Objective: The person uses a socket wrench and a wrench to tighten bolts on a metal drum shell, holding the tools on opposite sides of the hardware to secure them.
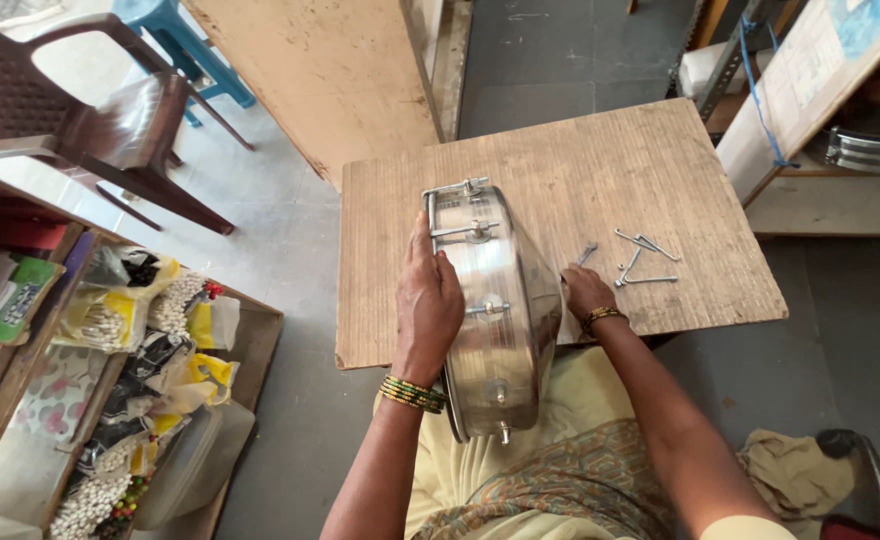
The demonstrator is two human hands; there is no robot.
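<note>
Your left hand (428, 305) lies flat against the left face of the metal drum shell (490, 310), fingers spread along its rim, pressing it rather than closing around it. The shell stands on edge, tilted, its lower part over your lap and its upper part leaning over the near edge of the wooden board (560, 215). Tuning rods and lugs are visible along its polished side, one rod bracket at the top end.

Your right hand (585, 292) sits just beside the shell on its right, resting at the board's near edge. Its fingers are partly hidden behind the shell, so you cannot tell from this view whether they grip the shell or only touch it.

A loose cluster of metal hook rods (643, 258) lies on the board, near your right hand and apart from the shell. A brown plastic chair (100, 120) stands at upper left. A wooden tray of bagged beads (150, 370) sits on the floor to your left.
</note>
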